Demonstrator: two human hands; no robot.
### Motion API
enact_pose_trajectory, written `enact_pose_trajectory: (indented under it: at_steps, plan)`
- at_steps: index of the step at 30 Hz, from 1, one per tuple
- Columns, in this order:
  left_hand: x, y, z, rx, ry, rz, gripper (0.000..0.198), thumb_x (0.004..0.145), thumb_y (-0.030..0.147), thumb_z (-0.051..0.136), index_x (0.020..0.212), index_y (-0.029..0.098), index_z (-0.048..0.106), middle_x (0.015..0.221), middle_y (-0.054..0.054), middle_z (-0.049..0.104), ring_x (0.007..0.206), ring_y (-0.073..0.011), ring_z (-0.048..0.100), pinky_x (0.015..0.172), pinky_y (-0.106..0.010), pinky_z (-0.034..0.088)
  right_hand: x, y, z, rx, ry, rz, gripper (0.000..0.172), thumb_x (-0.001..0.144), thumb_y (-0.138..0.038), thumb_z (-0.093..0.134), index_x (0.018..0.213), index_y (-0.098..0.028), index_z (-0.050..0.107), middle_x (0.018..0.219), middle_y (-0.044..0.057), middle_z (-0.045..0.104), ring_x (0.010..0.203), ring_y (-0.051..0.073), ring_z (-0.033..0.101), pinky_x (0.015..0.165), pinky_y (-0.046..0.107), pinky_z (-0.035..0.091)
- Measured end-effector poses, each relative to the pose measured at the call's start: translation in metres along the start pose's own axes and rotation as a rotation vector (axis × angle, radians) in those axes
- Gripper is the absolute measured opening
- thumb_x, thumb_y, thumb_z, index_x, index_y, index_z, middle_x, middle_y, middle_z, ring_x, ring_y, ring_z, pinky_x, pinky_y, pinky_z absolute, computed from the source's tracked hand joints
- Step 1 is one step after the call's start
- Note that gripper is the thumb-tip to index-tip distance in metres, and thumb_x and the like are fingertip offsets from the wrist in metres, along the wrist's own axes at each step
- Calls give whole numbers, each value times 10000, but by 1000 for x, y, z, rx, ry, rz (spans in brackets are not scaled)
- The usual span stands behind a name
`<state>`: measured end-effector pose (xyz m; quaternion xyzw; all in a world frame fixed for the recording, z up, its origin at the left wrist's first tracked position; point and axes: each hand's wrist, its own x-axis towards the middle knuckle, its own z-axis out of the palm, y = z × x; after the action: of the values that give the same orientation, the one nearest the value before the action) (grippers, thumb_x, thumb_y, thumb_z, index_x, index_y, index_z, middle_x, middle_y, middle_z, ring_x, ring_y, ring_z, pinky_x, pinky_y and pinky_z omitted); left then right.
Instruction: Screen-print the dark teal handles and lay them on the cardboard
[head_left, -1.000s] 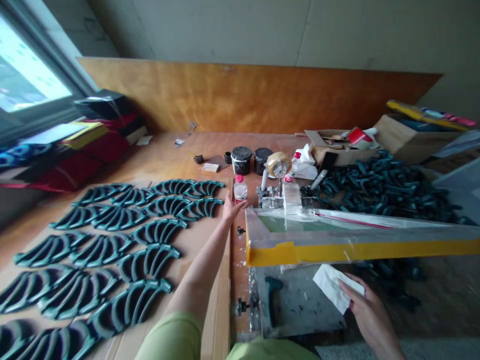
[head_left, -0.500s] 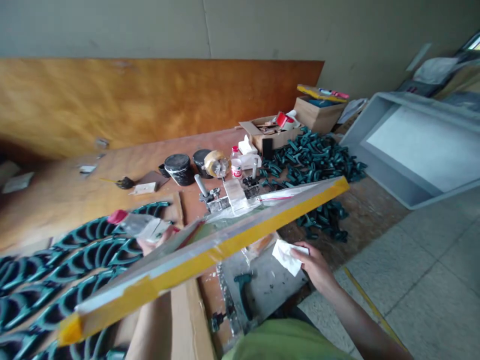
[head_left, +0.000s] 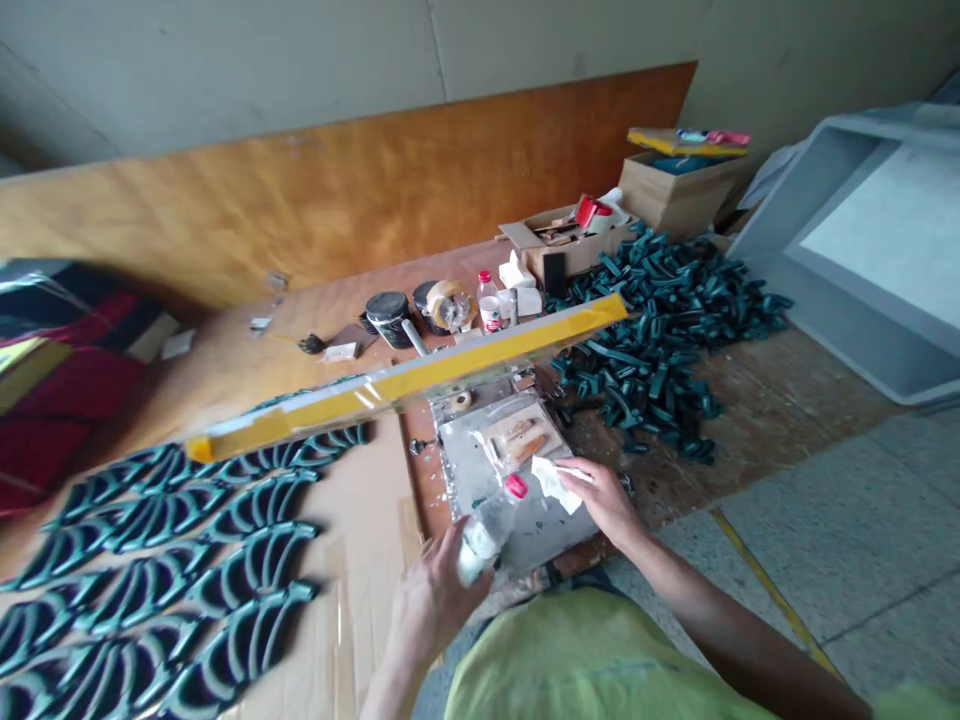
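Note:
My left hand (head_left: 431, 598) is closed around a clear plastic bottle (head_left: 486, 535) with a pinkish-red cap. The bottle is tilted, its cap end pointing up and right toward a crumpled white tissue (head_left: 553, 484). My right hand (head_left: 606, 502) pinches that tissue over a grey board (head_left: 547, 540). On the board's far part lie some tan pieces on clear plastic. Beyond both hands, a flat frame with yellow tape (head_left: 427, 376) along its edge is raised and seen nearly edge-on. A green piece under the bottle is mostly hidden.
Rows of dark green curved handles (head_left: 255, 570) lie on cardboard at left. A heap of similar green parts (head_left: 660, 340) is at right, beside a large grey bin (head_left: 832, 340). Black tubs (head_left: 388, 318), a small red-capped bottle (head_left: 489, 305) and open boxes (head_left: 574, 262) stand behind.
My left hand has brought the bottle from the left, beyond the frame, to the near side beside the tissue. The frame appears farther up in view. My right hand still holds the tissue.

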<state>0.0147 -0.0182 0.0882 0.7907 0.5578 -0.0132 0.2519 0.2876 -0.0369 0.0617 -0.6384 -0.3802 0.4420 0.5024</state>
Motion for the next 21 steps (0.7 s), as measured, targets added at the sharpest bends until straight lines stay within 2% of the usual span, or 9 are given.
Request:
enact_pose_trajectory:
  at_steps: [4, 9, 15, 21]
  plan:
    - [14, 41, 2, 205, -33, 71, 600, 763, 371, 609, 1339, 235, 511, 1135, -95, 678, 1074, -280, 617, 846, -366, 486, -11, 9, -11, 2, -34, 26, 365, 796, -474, 644, 1018, -198, 732, 1087, 89, 729, 1044, 276, 658, 925, 407, 499]
    - [27, 69, -12, 338, -74, 137, 565, 795, 391, 604, 1336, 258, 508, 1120, -76, 682, 1102, -273, 583, 824, -359, 469, -19, 16, -29, 39, 7, 55, 437, 776, -552, 651, 1021, -201, 738, 1079, 91, 732, 1038, 288, 659, 948, 428, 492]
    - [40, 90, -27, 434, -96, 214, 556, 788, 342, 606, 1325, 224, 519, 1083, -125, 668, 1078, -315, 576, 809, -413, 461, -25, 16, -42, 89, 66, 70, 427, 776, -557, 665, 1015, -212, 746, 1062, 75, 736, 1041, 292, 643, 965, 428, 457]
    - [32, 92, -19, 370, -87, 195, 536, 772, 367, 627, 1289, 258, 541, 1063, -101, 684, 1072, -302, 590, 834, -394, 465, -29, 15, -49, 316, 44, 188, 435, 732, -536, 719, 998, -193, 738, 946, 63, 746, 858, 255, 666, 752, 343, 500]
